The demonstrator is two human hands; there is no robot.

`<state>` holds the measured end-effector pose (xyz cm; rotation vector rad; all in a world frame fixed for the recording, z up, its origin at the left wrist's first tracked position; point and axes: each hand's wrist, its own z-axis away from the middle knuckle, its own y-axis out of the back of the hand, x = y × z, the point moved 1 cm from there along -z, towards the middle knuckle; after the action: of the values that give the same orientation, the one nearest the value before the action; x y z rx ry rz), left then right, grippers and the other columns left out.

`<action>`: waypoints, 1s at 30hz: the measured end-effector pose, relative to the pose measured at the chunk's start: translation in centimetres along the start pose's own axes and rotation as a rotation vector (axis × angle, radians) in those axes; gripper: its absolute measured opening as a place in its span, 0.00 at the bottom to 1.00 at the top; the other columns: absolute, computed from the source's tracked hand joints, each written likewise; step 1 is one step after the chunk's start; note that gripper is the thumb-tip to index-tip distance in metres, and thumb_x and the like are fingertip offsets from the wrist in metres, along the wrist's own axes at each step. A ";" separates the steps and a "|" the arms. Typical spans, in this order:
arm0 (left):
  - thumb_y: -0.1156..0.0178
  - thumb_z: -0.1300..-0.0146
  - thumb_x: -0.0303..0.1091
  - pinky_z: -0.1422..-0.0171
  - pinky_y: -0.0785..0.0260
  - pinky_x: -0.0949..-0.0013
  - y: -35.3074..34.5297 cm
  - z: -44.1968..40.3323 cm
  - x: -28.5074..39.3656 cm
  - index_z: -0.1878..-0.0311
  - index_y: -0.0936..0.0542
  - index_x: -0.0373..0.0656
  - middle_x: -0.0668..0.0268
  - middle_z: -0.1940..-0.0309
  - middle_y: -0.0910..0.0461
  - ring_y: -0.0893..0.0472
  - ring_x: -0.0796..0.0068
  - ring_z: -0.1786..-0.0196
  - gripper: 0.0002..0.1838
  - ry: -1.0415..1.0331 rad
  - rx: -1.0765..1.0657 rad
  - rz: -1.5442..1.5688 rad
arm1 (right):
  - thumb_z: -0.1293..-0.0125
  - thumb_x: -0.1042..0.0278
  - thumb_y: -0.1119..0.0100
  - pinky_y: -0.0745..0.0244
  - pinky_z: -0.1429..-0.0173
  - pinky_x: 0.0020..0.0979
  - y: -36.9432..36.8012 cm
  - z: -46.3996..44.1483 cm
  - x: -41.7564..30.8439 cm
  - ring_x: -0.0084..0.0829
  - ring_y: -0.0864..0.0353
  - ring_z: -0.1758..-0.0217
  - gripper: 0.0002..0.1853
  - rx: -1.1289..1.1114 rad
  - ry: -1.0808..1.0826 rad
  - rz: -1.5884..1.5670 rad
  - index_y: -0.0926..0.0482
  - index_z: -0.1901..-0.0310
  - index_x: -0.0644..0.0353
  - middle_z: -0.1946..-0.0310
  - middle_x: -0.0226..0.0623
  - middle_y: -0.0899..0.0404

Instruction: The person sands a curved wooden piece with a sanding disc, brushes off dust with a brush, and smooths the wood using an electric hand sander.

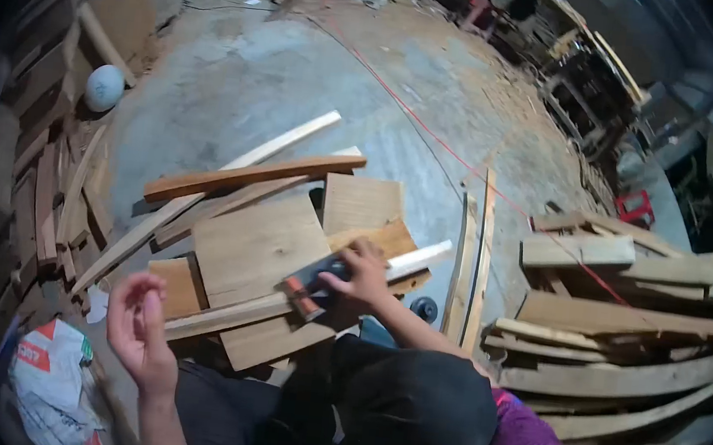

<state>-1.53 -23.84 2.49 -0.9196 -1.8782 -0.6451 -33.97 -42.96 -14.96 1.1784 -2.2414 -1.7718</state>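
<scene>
My right hand [360,273] is wrapped over the top of a dark hand planer with an orange-red front [305,299]. The planer rests on a long pale wood strip [247,308] that runs slantwise in front of my knees. Held up at the left, my left hand [137,325] has loosely curled fingers with the thumb apart, and nothing shows in it. Under and behind the strip lie flat boards, among them a wide light board [259,243] and a smaller square board [363,204].
A brown batten [257,177] crosses pale strips beyond the boards. Stacked planks [624,318] fill the right side. A red cord [436,131] crosses the concrete floor. At left are a white ball [105,88], leaning timber and a printed sack [53,382]. A round black object [424,309] sits near my right forearm.
</scene>
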 end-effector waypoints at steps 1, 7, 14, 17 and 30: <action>0.47 0.26 0.25 0.44 0.32 0.70 0.9 0.9 -0.5 0.48 0.23 0.32 0.59 0.51 0.20 0.22 0.70 0.51 0.09 0.001 0.060 -0.020 | 0.47 0.37 0.25 0.34 0.40 0.50 0.3 -0.2 1.3 0.48 0.26 0.45 0.28 0.126 -0.016 0.076 0.14 0.58 0.55 0.52 0.42 0.23; 0.43 0.27 0.39 0.41 0.32 0.63 7.2 -1.5 9.6 0.41 0.27 0.34 0.55 0.50 0.25 0.25 0.64 0.46 0.19 -0.441 -0.129 -0.247 | 0.43 0.49 0.25 0.31 0.43 0.48 1.3 1.1 5.5 0.50 0.25 0.47 0.21 0.123 -0.125 -0.054 0.17 0.62 0.60 0.57 0.47 0.24; 0.42 0.27 0.41 0.37 0.34 0.61 3.4 1.2 9.2 0.39 0.28 0.34 0.54 0.46 0.26 0.26 0.62 0.43 0.22 -0.397 -0.107 -0.037 | 0.40 0.57 0.26 0.31 0.42 0.43 0.2 3.9 5.3 0.47 0.28 0.49 0.16 0.285 -0.116 -0.032 0.18 0.60 0.61 0.55 0.46 0.26; 0.41 0.27 0.41 0.36 0.34 0.60 2.7 1.4 8.3 0.38 0.28 0.34 0.54 0.45 0.27 0.26 0.61 0.42 0.23 -0.376 -0.095 -0.012 | 0.40 0.60 0.27 0.28 0.45 0.41 0.5 4.0 5.0 0.47 0.25 0.49 0.14 0.320 -0.038 0.045 0.18 0.59 0.60 0.57 0.46 0.24; 0.39 0.27 0.45 0.30 0.36 0.57 -1.1 2.0 3.8 0.34 0.29 0.35 0.53 0.39 0.29 0.28 0.58 0.37 0.28 -0.363 -0.154 -0.016 | 0.51 0.43 0.24 0.36 0.36 0.52 -2.0 -1.2 0.4 0.49 0.29 0.47 0.25 0.130 0.293 -0.075 0.17 0.61 0.56 0.57 0.43 0.28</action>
<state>-4.57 -21.74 4.98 -1.1851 -2.1796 -0.6737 -32.64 -44.24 -16.42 1.4558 -2.1898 -1.3836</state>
